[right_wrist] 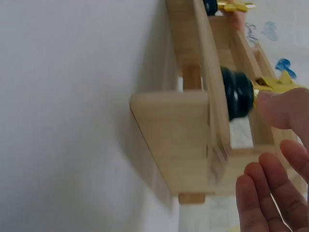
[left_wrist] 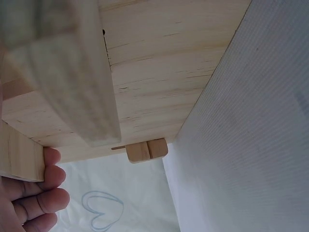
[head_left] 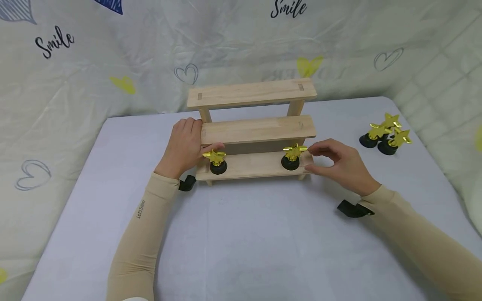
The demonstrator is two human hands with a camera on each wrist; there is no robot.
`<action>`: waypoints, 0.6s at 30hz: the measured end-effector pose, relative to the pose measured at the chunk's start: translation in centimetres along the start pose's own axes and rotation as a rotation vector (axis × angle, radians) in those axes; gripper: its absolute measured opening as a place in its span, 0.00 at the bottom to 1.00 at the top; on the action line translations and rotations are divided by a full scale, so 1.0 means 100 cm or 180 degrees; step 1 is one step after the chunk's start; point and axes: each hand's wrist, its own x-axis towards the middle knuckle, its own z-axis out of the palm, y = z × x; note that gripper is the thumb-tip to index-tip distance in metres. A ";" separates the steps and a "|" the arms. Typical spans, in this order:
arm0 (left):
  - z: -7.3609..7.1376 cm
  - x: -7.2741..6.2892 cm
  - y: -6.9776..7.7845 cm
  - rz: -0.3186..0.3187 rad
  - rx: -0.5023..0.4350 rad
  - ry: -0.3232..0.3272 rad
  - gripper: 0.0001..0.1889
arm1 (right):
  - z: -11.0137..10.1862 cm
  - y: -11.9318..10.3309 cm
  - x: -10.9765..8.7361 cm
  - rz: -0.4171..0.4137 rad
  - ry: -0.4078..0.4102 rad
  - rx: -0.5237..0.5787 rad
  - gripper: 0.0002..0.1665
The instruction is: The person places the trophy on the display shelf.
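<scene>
A three-tier wooden display rack (head_left: 258, 130) stands on the white table. My left hand (head_left: 183, 147) grips its left end at the middle tier, with its fingertips (left_wrist: 54, 199) bent round the wood in the left wrist view. One gold star trophy (head_left: 217, 163) with a black base stands on the bottom tier, beside my left thumb. Another star trophy (head_left: 290, 162) stands upright near that tier's right end. Just right of it, my right hand (head_left: 340, 165) has thumb and index finger apart, with nothing between them. Whether a fingertip touches the star cannot be told.
Several more trophies, a cluster of gold stars on black bases (head_left: 386, 146), stand at the table's right rear. A patterned curtain (head_left: 241, 46) hangs behind the rack. The white tabletop (head_left: 256, 234) extends in front of it.
</scene>
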 end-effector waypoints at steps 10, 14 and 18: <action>0.003 0.000 -0.003 0.0036 -0.0003 0.0002 0.48 | -0.043 0.005 -0.005 0.0100 0.0550 0.0168 0.27; 0.003 -0.001 -0.003 0.0026 -0.0018 0.0017 0.47 | -0.058 0.005 0.000 0.0011 0.0885 0.0741 0.24; 0.002 0.000 -0.002 0.0011 -0.0030 -0.0007 0.48 | -0.068 0.010 0.003 -0.0186 0.1163 0.1394 0.24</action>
